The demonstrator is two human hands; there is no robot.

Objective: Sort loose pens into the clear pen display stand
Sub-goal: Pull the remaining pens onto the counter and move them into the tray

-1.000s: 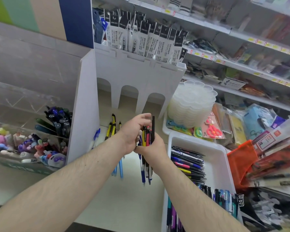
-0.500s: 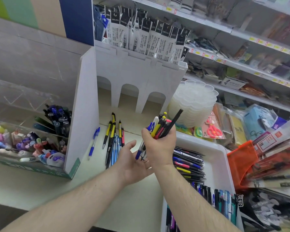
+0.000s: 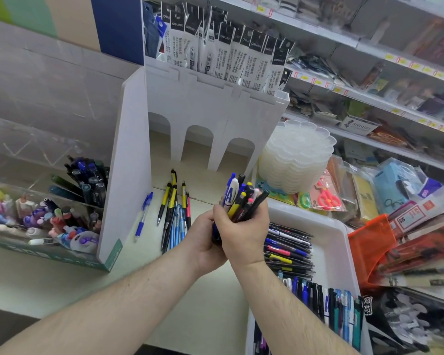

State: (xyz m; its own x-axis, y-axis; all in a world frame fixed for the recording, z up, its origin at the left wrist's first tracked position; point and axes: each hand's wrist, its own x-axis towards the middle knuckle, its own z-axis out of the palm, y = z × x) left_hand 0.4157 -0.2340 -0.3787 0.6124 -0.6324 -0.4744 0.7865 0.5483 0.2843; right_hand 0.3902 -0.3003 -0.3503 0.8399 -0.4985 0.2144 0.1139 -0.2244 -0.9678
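Right hand grips a mixed pen bundle, tips up; left hand cups its lower end, fingers curled around it. Best to square the ends and pull one type at a time. Beyond lie loose pens on the counter; clear display stand sits far left, well apart.

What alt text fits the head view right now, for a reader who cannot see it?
Both hands, right hand over left hand, grip an upright bundle of mixed pens above a pale counter. Loose yellow and blue pens lie beside a white plastic tray holding more pens; the clear pen display stand sits far left.
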